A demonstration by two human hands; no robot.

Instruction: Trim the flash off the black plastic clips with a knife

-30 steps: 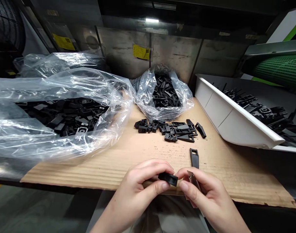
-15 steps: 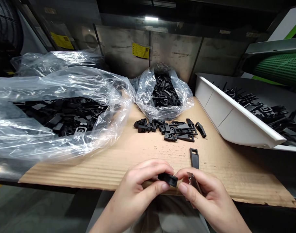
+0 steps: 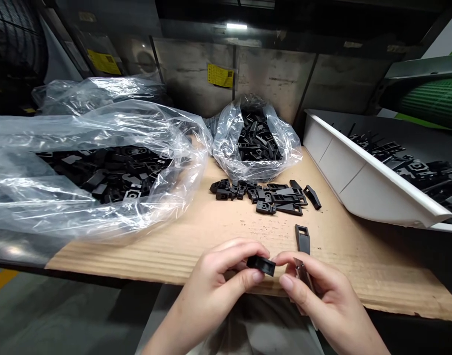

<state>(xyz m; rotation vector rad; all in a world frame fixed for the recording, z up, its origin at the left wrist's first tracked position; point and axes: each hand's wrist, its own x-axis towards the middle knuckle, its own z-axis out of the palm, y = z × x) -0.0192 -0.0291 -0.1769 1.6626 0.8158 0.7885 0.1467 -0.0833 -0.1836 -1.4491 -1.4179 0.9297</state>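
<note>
My left hand (image 3: 226,276) pinches a small black plastic part (image 3: 262,265) between thumb and fingers, its hollow end facing right. Close beside it, my right hand (image 3: 322,291) is curled round a slim metal blade (image 3: 300,270) with a slanted tip; its lower end shows below the palm. The right thumb and index finger are slightly apart near the part's end. Just beyond the right hand, a black plastic clip (image 3: 302,239) with a rectangular opening lies on the cardboard (image 3: 226,231). Farther back is a loose pile of black plastic parts (image 3: 281,197).
A large clear plastic bag (image 3: 167,197) of black parts is at the left. A smaller clear bag (image 3: 220,148) of black parts stands behind the pile. On the right, a white tray (image 3: 374,182) holds more black pieces. Metal panels (image 3: 270,74) form the back.
The view has shifted slightly, so the scene sits a little farther right. Both hands keep their holds, and the right index fingertip and thumb have parted a little more.
</note>
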